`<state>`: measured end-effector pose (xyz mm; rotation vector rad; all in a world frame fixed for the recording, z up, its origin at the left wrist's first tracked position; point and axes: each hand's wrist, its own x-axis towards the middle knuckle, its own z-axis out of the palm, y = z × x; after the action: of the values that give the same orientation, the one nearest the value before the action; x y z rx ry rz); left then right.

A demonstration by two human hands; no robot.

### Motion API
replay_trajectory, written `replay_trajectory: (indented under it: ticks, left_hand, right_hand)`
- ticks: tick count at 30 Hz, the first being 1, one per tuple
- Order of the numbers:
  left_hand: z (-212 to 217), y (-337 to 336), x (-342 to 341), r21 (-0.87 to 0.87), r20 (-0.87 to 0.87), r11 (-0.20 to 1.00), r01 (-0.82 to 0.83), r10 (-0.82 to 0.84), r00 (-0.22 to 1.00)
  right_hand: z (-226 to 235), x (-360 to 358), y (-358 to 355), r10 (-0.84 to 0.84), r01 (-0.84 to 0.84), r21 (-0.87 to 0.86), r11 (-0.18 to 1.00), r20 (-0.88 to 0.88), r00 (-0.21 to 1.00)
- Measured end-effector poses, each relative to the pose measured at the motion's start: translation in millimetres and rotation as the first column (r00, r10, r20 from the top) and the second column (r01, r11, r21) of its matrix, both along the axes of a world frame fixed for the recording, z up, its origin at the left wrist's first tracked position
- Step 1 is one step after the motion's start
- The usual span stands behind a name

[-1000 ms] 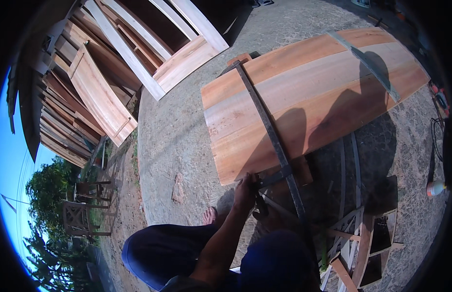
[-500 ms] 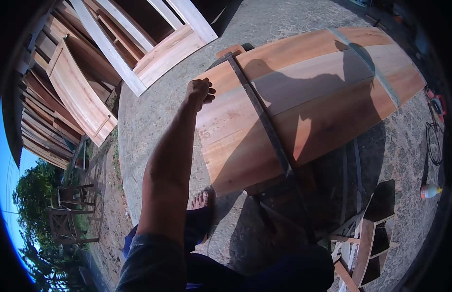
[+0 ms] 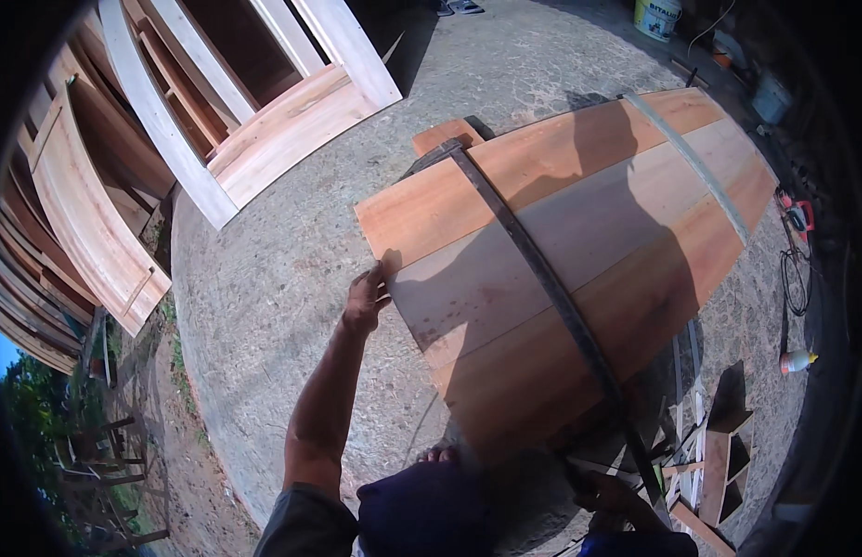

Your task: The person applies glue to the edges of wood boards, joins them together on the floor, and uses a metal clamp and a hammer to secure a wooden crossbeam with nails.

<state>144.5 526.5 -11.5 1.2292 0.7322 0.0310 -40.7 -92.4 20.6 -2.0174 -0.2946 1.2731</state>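
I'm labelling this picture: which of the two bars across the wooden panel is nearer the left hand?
The dark bar, crossing the wooden panel closer to the left hand; the pale grey bar crosses near the opposite end.

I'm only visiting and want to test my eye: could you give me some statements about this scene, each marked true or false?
1. The left hand is at the left end of the wooden panel. True.
2. The right hand is over the panel's far end. False: it is low, near the lower end of the dark bar clamp.
3. A pale plank runs between two redder planks. True.
4. Only one bar crosses the panel. False: a paler bar also crosses, nearer the far end.
5. The yellow-capped bottle is on the panel. False: the bottle is on the ground, to the right.
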Motion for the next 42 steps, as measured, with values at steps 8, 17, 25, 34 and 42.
replay_trajectory:
  ticks: [8,17,25,34,42]
  left_hand:
    - [24.1,145.9,200.8,0.937,-0.294,0.133,0.322,-0.194,0.936]
    - [12.8,107.4,239.7,0.469,-0.311,0.559,0.684,-0.62,0.72]
    - [28.3,94.3,234.2,0.458,-0.34,0.569,0.683,-0.597,0.726]
    - [-1.8,115.1,254.6,0.695,-0.253,0.509,0.508,-0.488,0.835]
    - [-28.6,117.3,217.6,0.902,0.143,0.429,0.043,-0.392,0.909]
  right_hand:
    - [42.6,14.2,34.7,-0.332,0.289,-0.246,0.925,-0.154,0.931]
    - [31.0,-16.6,59.8,-0.434,0.405,-0.291,0.867,-0.04,0.9]
    - [43.9,-12.0,80.5,-0.283,0.323,-0.278,0.905,0.177,0.943]
    - [34.2,-9.3,79.7,-0.235,0.29,-0.305,0.907,0.206,0.95]
    - [53.1,-14.3,77.1,-0.25,0.353,-0.211,0.911,0.399,0.883]
